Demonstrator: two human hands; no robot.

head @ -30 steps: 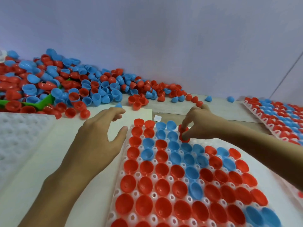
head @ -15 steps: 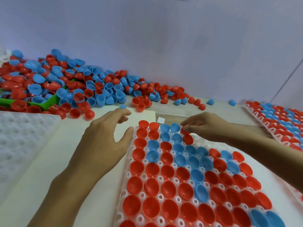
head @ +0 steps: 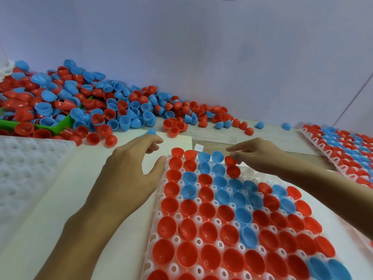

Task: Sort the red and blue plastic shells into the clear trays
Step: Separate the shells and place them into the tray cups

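Left hand lies relaxed in the centre-left of the frame, fingers loose and holding nothing, its thumb touching the left edge of the clear tray, apparently to keep the tray from sliding while shells are pressed in. That tray fills the lower middle and lower right, most of its pockets already taken by red and blue shells sitting cup-up, with a few pockets bare along its upper right edge. Further up, just right of centre, the right hand reaches in from the right with its fingertips pinching a red shell at the tray's far row, just beside the last blue shell there; the pinch looks suited to seating it in the next free pocket. A second red shell sits directly below it, already in place. An empty white foam tray lies at the left edge. Beyond the hands, across the upper left and centre, the loose pile of shells spreads over the table, partly burying a green bin, well apart from both hands. At the far right a filled tray rests on the table.
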